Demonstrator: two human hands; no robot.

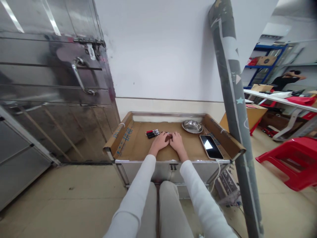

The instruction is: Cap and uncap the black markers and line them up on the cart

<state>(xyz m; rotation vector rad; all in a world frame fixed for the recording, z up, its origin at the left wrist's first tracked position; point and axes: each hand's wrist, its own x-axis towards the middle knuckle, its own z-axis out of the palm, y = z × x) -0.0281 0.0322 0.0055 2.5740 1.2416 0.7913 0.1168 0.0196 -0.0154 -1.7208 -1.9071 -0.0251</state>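
Note:
My left hand (pixel 160 141) and my right hand (pixel 176 141) are close together over the middle of the cardboard-lined cart top (pixel 138 150). The fingers of both are bent and closed around a slim, silvery pen (pixel 168 133), most of which is hidden by the fingertips. Just left of my left hand lies a small bunch of pens (pixel 152 133) with red and black barrels and silvery ends pointing right. Beyond my right hand, near the back right of the cart top, is a shallow round metal dish (pixel 192 126).
A phone (pixel 211 146) with a white cable lies at the cart's right front. Raised cardboard sides (pixel 224 134) border the top. A tall grey wrapped roll (pixel 234 82) leans at the right. A metal door (pixel 54 76) stands left, a red stool (pixel 292 160) right. Another person (pixel 284 81) is far back.

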